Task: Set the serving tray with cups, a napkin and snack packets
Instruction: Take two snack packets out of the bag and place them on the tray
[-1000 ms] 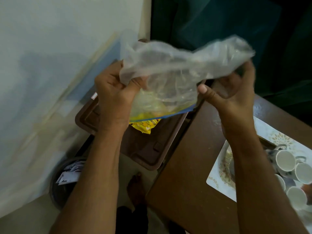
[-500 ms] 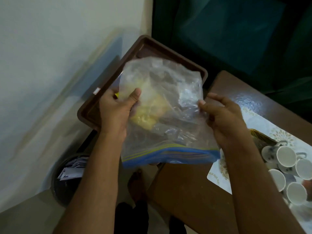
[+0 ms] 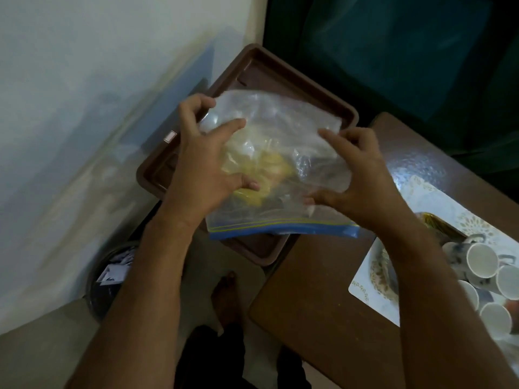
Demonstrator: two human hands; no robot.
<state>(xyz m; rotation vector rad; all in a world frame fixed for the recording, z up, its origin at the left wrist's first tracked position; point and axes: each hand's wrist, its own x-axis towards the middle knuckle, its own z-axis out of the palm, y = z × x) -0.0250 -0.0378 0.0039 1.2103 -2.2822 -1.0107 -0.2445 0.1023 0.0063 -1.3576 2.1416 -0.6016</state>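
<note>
Left hand [image 3: 206,167]: fingers spread and curled over the left side of the clear zip bag [image 3: 276,167], thumb pressed into the plastic near the yellow contents; grasping the bag.
Right hand [image 3: 358,175]: fingers curled on the bag's right side, thumb on the lower right area of the plastic; also grasping the bag.
Zip bag: clear plastic, crumpled, blue zip strip along the near edge; held over the brown tray [image 3: 283,74], whether touching it cannot be told.
Snack packets [image 3: 265,171]: yellow, bunched inside the bag between the two hands; number cannot be told.
Brown tray: rectangular with raised rim, set against the wall, left of the counter [image 3: 323,313]; its inside is mostly covered by the bag.
Counter: brown surface, right of the tray.
Cups [image 3: 481,262]: white, clustered on their sides on a patterned mat [image 3: 362,279] at the counter's right edge, well apart from the tray.
Bin [image 3: 109,279]: dark, on the floor lower left, paper scraps inside.
</note>
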